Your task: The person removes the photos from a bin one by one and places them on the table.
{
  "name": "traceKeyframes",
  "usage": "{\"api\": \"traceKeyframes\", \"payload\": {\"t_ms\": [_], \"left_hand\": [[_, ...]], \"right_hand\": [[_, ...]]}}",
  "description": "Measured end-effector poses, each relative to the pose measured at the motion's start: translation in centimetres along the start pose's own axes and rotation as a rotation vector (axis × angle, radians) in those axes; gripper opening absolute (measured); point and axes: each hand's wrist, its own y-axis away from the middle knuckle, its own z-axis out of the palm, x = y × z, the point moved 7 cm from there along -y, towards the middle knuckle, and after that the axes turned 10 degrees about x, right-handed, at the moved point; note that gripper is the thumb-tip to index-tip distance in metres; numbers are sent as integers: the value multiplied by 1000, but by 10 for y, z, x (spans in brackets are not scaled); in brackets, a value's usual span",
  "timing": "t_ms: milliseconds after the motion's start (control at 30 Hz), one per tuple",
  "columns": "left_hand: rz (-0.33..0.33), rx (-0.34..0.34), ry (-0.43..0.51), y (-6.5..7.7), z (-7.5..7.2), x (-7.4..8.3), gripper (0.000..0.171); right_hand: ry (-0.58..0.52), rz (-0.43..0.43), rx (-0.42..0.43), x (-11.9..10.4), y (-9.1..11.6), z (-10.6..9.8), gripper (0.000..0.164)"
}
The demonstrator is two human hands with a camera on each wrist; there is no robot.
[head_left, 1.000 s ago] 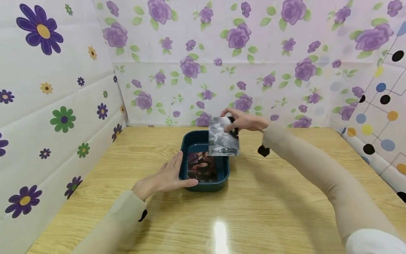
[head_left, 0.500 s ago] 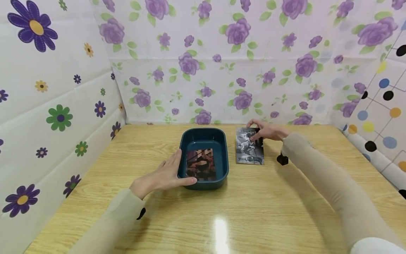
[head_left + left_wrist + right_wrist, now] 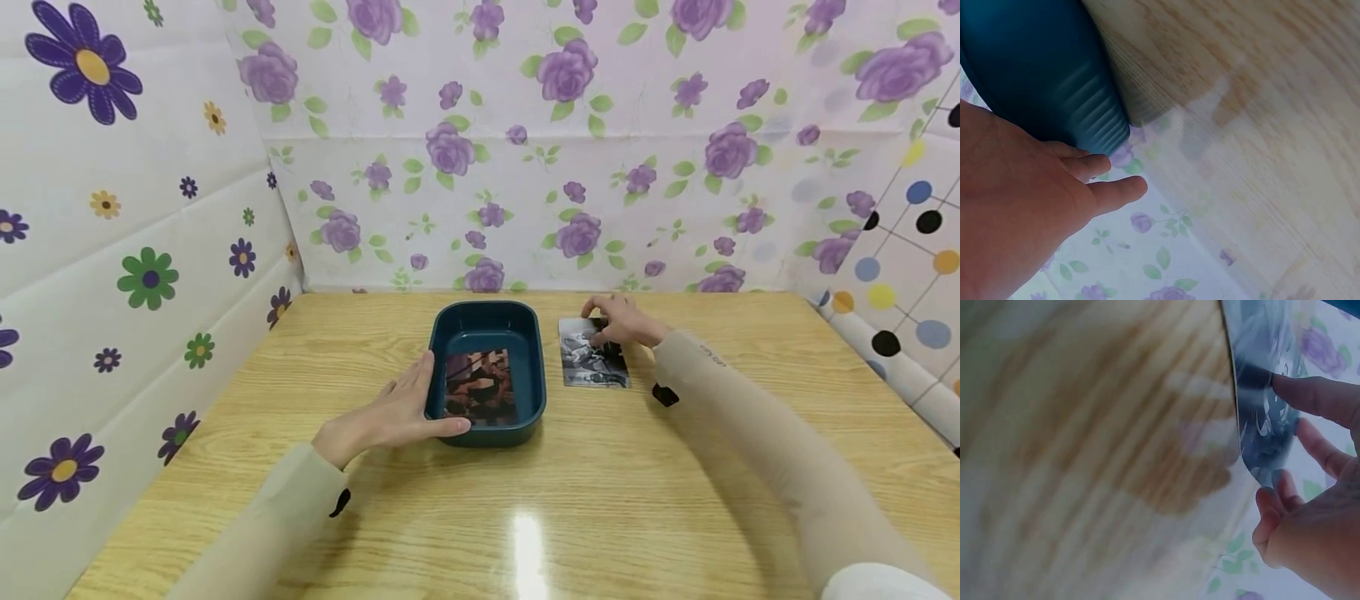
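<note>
A dark teal rectangular tub (image 3: 531, 358) stands on the table, with a dark reddish picture card (image 3: 480, 390) lying in it. My left hand (image 3: 386, 417) rests against the tub's left side and near corner, fingers straight and thumb along the front rim. In the left wrist view the fingers (image 3: 1116, 190) extend beside the tub's ribbed wall (image 3: 1088, 106). To the right of the tub, a black-and-white picture card (image 3: 592, 367) is at the table surface. My right hand (image 3: 624, 321) pinches its far right part, thumb on the printed face; the right wrist view shows the card (image 3: 1263, 425) bent.
The wood-grain table (image 3: 420, 517) reflects a bright light near its front. Behind it rises a purple-rose backdrop (image 3: 510, 200). A flowered sheet (image 3: 150, 358) bounds the left, and a dotted sheet (image 3: 911, 275) the right.
My right hand has carried the black-and-white card from above the tub's right side rightward and down to the table. My left hand stays on the tub.
</note>
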Motion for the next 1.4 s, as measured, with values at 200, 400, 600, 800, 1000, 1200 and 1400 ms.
{"api": "traceKeyframes", "payload": {"t_ms": [200, 400, 600, 800, 1000, 1200, 1400], "left_hand": [[-10, -7, 0, 2, 0, -2, 121], [-13, -22, 3, 2, 4, -4, 121], [-19, -20, 2, -1, 3, -4, 122], [-10, -41, -2, -5, 5, 0, 121], [-8, -54, -6, -5, 6, 1, 121], [-10, -40, -4, -3, 2, -2, 122], [-22, -36, -5, 0, -2, -5, 122]], "right_hand": [[-74, -22, 30, -19, -11, 0, 48], [-410, -49, 13, -79, -23, -10, 43], [-283, -241, -247, -156, -31, 21, 51], [-32, -308, -486, -174, -33, 71, 60], [77, -290, -541, -171, -32, 96, 60], [144, -330, -462, -175, -33, 100, 62], [132, -372, -412, -185, -33, 100, 61]]}}
